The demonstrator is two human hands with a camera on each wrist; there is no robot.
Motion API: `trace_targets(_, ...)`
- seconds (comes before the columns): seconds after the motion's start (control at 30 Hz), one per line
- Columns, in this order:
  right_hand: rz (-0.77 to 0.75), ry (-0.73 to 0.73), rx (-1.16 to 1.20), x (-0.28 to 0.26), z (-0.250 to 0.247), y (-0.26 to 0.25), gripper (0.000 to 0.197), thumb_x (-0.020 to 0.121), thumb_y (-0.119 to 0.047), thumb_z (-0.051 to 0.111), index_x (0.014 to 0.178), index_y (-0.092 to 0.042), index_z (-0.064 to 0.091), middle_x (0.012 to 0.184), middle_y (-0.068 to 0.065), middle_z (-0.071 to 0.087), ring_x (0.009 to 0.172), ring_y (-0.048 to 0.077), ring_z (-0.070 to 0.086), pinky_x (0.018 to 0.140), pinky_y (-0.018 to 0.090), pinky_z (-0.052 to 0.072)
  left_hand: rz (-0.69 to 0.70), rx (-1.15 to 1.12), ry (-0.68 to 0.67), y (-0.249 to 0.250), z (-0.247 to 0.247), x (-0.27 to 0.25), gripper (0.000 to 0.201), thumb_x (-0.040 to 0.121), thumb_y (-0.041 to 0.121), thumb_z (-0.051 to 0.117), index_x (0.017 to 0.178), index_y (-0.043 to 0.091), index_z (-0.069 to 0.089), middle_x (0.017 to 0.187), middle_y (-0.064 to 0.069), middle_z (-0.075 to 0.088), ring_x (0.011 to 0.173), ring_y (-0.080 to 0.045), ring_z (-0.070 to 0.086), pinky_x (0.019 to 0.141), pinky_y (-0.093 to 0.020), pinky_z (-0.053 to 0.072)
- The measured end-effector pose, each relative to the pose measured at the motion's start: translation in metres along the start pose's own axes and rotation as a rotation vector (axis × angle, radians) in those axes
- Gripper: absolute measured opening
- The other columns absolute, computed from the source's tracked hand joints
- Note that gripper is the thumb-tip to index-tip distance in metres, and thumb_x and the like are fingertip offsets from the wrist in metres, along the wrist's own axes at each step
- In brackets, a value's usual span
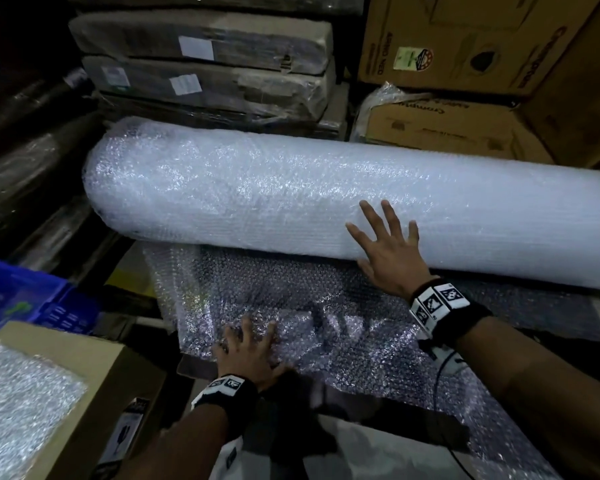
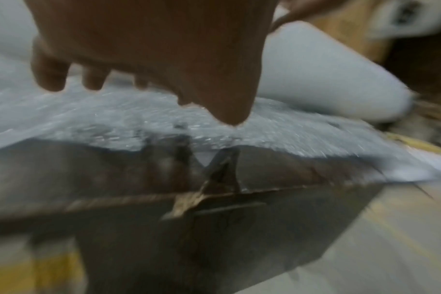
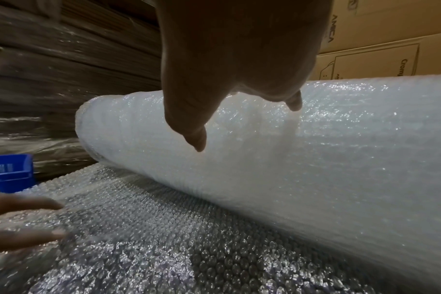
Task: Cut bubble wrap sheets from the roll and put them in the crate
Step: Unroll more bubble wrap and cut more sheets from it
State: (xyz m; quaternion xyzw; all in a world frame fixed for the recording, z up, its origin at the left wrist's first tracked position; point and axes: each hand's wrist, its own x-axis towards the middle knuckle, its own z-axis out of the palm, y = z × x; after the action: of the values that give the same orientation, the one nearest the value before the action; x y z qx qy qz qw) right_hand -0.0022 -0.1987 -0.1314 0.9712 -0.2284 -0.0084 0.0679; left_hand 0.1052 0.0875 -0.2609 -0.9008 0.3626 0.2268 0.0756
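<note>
The roll (image 1: 326,202) is steadied by the flat, spread right hand (image 1: 388,251); the light, limp sheet (image 1: 326,306) is pressed under the splayed left hand (image 1: 250,351) and is best gripped at its near edge.

The big roll (image 1: 291,199) under the right hand's fingers (image 1: 388,216) is shiny white with tiny bumps. The loose sheet (image 1: 291,306) under the left hand's fingers (image 1: 250,332) looks grey with rows of round bubbles. The crate (image 1: 18,299) left of those fingers is bright blue. Both wristbands (image 1: 437,303) are black with black-and-white squares.
</note>
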Motion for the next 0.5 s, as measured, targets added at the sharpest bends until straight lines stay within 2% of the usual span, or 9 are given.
trace_targets(0.07,0.006,-0.006,0.006,0.000,-0.001,0.003,0.076,0.095,-0.037,0.059,0.157,-0.032,0.016,0.166,0.004,-0.021,0.151,0.035,-0.021,0.112,0.074,0.014,0.044,0.009,0.121,0.014,-0.009,0.000,0.092,0.077,0.091,0.017,0.156,0.044,0.010,0.166,-0.013,0.005,0.145,-0.055,0.015,0.110,-0.070,0.020)
trace_targets(0.1,0.006,-0.007,0.008,0.000,-0.002,0.004,0.075,0.094,-0.036,0.060,0.157,-0.031,0.018,0.166,0.006,-0.019,0.151,0.036,-0.020,0.113,0.073,0.015,0.091,0.021,0.155,0.023,-0.014,0.003,0.089,0.080,0.089,0.017,0.156,0.042,0.015,0.166,-0.013,0.008,0.145,-0.053,0.016,0.110,-0.072,0.018)
trace_targets(0.2,0.017,0.023,-0.001,-0.002,-0.002,0.008,0.073,0.089,-0.031,0.065,0.153,-0.028,0.029,0.166,0.013,0.000,0.152,0.041,-0.007,0.112,0.072,0.021,0.252,0.046,-0.012,0.059,-0.023,0.019,0.080,0.091,0.077,0.030,0.155,0.045,-0.004,0.166,-0.008,-0.014,0.149,-0.046,-0.010,0.109,-0.077,0.008)
trace_targets(0.27,0.038,0.050,-0.038,-0.005,0.000,0.008,0.075,0.085,-0.034,0.069,0.151,-0.030,0.034,0.163,0.013,0.012,0.151,0.042,0.004,0.108,0.073,0.025,0.256,0.050,-0.124,0.075,-0.027,0.025,0.085,0.091,0.071,0.045,0.154,0.047,-0.007,0.165,-0.006,-0.021,0.148,-0.045,-0.018,0.103,-0.083,0.009)
trace_targets(0.37,0.056,0.017,-0.080,-0.004,0.003,0.010,0.086,0.083,-0.043,0.071,0.154,-0.033,0.023,0.164,0.010,0.006,0.151,0.040,0.001,0.106,0.075,0.024,0.209,0.025,-0.180,0.084,-0.024,0.030,0.093,0.085,0.069,0.058,0.152,0.051,-0.004,0.164,-0.002,-0.023,0.148,-0.044,-0.017,0.100,-0.085,0.013)
trace_targets(0.5,0.079,-0.007,-0.082,0.018,-0.006,0.015,0.089,0.089,-0.048,0.063,0.157,-0.036,0.007,0.166,0.006,-0.012,0.151,0.041,-0.012,0.108,0.077,0.017,0.205,0.012,-0.195,0.083,-0.021,0.032,0.098,0.083,0.071,0.060,0.150,0.054,-0.009,0.163,0.000,-0.026,0.148,-0.044,-0.020,0.099,-0.086,0.012)
